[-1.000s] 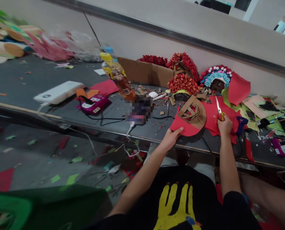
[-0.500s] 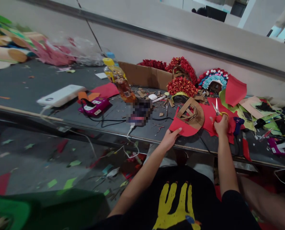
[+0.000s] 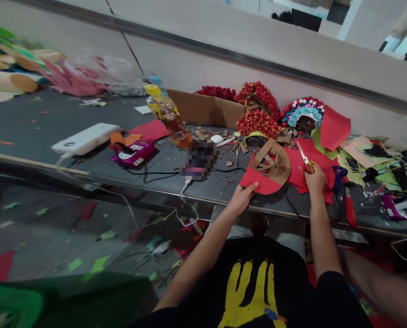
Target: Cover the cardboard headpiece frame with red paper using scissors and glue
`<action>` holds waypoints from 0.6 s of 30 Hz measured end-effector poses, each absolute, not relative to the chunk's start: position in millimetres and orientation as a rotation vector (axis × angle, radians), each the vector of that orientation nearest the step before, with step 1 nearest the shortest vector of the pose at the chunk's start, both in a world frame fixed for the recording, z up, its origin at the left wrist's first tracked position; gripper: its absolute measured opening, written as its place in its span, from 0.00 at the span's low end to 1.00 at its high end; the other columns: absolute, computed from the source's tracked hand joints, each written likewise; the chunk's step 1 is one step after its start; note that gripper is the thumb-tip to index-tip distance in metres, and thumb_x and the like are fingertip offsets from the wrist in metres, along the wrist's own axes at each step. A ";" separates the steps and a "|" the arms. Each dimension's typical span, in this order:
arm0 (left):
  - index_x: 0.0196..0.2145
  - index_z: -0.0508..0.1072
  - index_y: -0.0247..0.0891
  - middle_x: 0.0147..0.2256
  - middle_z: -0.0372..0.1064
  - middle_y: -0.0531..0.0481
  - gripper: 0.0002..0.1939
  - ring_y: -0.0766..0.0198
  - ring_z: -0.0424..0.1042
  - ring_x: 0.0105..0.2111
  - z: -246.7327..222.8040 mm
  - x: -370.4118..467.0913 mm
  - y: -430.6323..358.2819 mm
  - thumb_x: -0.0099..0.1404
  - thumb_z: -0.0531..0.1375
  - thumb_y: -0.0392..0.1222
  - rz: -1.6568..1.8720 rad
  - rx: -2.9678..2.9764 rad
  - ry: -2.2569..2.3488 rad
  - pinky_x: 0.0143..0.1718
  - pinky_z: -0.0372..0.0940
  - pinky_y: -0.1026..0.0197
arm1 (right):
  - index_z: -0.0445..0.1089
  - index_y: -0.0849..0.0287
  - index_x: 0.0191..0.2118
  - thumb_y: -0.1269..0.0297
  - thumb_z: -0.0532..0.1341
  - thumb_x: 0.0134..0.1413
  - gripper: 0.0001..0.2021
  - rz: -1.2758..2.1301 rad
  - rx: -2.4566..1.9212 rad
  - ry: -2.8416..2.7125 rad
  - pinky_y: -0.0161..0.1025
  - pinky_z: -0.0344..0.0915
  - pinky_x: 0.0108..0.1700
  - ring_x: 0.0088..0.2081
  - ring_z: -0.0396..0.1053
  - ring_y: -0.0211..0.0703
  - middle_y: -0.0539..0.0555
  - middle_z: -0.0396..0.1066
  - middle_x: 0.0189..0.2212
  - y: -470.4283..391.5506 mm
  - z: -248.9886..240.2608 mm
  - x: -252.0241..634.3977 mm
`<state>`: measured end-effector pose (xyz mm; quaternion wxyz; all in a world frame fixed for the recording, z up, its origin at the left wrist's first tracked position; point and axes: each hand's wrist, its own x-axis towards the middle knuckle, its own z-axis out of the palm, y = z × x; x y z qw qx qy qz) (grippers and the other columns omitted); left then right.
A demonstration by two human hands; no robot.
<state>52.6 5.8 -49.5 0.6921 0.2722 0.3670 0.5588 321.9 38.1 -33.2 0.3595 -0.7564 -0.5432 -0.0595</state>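
Observation:
My left hand (image 3: 241,197) pinches the near edge of a red paper piece (image 3: 266,186), thumb on top. A brown cardboard cutout (image 3: 282,165) with a curved edge and cross strips lies over that paper. In my right hand (image 3: 315,180) is a pair of scissors (image 3: 305,160) with a yellow and red handle, its blades together and pointing up and away. Behind the scissors lie larger red paper sheets (image 3: 294,168). A dark blue hot glue gun (image 3: 340,176) rests just right of my right hand.
Several red flowered headpieces (image 3: 260,123) and a blue one (image 3: 306,114) stand by the wall. A drink bottle (image 3: 172,119), a phone-like blurred object (image 3: 199,161), a white power bank (image 3: 87,138) and a purple power strip (image 3: 135,153) are to the left. Cables cross the table edge.
The scissors' blades have closed and tilted slightly left. My left hand keeps its hold on the red paper, almost unmoved.

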 end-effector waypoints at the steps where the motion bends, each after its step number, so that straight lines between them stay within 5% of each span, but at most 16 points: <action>1: 0.33 0.74 0.35 0.33 0.77 0.47 0.22 0.58 0.75 0.35 -48.1 52.7 5.3 0.40 0.72 0.45 1.251 0.604 0.824 0.41 0.68 0.57 | 0.69 0.62 0.44 0.43 0.58 0.48 0.26 -0.170 -1.941 -1.410 0.44 0.62 0.45 0.44 0.67 0.52 0.63 0.70 0.41 38.0 -33.2 321.3; 5: 0.33 0.74 0.35 0.32 0.77 0.46 0.23 0.56 0.75 0.36 -43.9 52.8 4.3 0.39 0.72 0.47 1.244 0.611 0.844 0.41 0.69 0.56 | 0.66 0.66 0.48 0.43 0.59 0.47 0.31 -0.218 -1.896 -1.431 0.45 0.61 0.48 0.49 0.64 0.54 0.67 0.66 0.47 38.5 -33.6 320.3; 9: 0.32 0.74 0.35 0.32 0.77 0.46 0.23 0.56 0.75 0.36 -43.6 52.7 4.1 0.39 0.72 0.47 1.242 0.621 0.850 0.40 0.69 0.57 | 0.69 0.61 0.45 0.46 0.57 0.51 0.24 -0.142 -1.918 -1.409 0.43 0.62 0.46 0.44 0.68 0.51 0.62 0.71 0.43 38.3 -34.2 320.9; 13: 0.34 0.74 0.35 0.32 0.77 0.47 0.24 0.57 0.76 0.36 -43.1 51.7 3.6 0.39 0.72 0.46 1.248 0.604 0.841 0.40 0.69 0.57 | 0.66 0.65 0.49 0.43 0.58 0.48 0.30 -0.243 -1.883 -1.435 0.44 0.62 0.46 0.47 0.66 0.52 0.65 0.68 0.46 38.8 -34.1 319.4; 18: 0.34 0.74 0.36 0.34 0.77 0.47 0.24 0.57 0.75 0.37 -43.3 53.5 4.8 0.38 0.72 0.46 1.251 0.587 0.838 0.42 0.68 0.57 | 0.71 0.63 0.41 0.43 0.57 0.50 0.26 -0.167 -1.969 -1.396 0.42 0.62 0.42 0.41 0.69 0.52 0.63 0.73 0.39 36.3 -31.1 318.4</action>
